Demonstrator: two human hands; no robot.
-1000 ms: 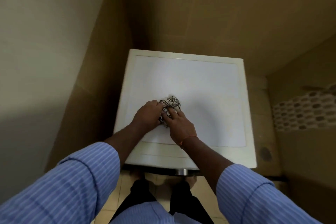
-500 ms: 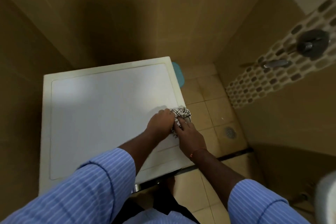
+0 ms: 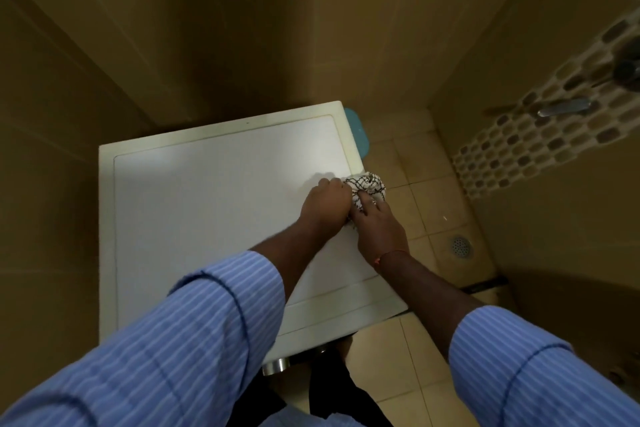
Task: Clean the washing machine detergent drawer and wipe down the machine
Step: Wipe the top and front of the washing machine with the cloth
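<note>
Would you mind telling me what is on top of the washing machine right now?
A checked cloth at the washing machine top's right edge, gripped by left hand and right hand. The surface beneath them is hidden.

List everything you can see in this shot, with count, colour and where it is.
washing machine: one, white top, against the tan tiled walls
cloth: one, white with black checks, bunched at the machine top's right edge
blue object: one, teal, on the floor behind the machine's right side
floor drain: one, metal, in the beige floor tiles on the right
mosaic strip: one, grey and cream, on the right wall
tap handle: one, chrome, on the mosaic strip
left hand: one, grip on the cloth
right hand: one, grip on the cloth
sleeves: two, blue striped
</note>
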